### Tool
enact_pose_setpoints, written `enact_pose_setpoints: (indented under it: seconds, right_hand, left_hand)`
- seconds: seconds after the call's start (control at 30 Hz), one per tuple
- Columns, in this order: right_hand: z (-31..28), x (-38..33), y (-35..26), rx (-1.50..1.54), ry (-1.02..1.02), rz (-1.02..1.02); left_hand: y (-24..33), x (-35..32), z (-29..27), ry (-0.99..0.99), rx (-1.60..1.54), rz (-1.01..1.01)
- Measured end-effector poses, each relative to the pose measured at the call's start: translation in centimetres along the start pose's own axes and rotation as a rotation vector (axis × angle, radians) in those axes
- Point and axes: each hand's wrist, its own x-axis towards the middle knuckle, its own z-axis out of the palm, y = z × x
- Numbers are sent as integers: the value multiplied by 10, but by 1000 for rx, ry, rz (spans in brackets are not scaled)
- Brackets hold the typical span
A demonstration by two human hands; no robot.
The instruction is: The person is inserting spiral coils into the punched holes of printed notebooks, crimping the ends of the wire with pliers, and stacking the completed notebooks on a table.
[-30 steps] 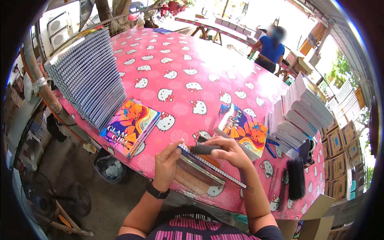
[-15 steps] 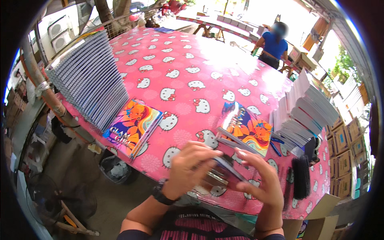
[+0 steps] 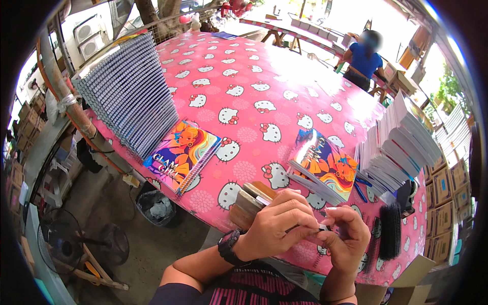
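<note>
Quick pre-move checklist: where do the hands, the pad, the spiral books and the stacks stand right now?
1. Left hand grips the pad: ok.
2. Right hand fingers meet the left hand's at a small pale piece: ok; what the piece is, cannot tell.
3. Pad square and aligned: cannot tell, hands cover it.
4. Left spiral book lies flat on the table, apart from the hands: ok.
5. Right book pile neat: not ok, fanned.
6. Paper stacks upright: not ok, leaning.

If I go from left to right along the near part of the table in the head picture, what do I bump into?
Fanned row of notebooks → colourful notebook → left hand → right hand → black combs
</note>
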Motion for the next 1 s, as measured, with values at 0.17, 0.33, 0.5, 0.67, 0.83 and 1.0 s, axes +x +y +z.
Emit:
enact_pose_setpoints:
  seconds: [0.17,0.33,0.5,0.67,0.83,1.0]
  right_hand:
    - [4,-1,11,-227,53,-170]
    - [4,14,15,-56,148,-248]
    - [-72,15,52,-143,463,-76]
    - [-84,17,141,-350,343,324]
    - [-81,27,246,-485,562,257]
    - [-108,32,225,-213,445,545]
  left_hand:
    - [-2,0,3,52,179,-87]
    - [-19,-19,-19,122,306,-128]
    - [-3,40,-159,692,979,-45]
    - [-75,80,-200,-208,1096,-51]
    - [-208,-17,-202,-327,1379,-200]
    - [-218,-23,-206,-496,1275,-564]
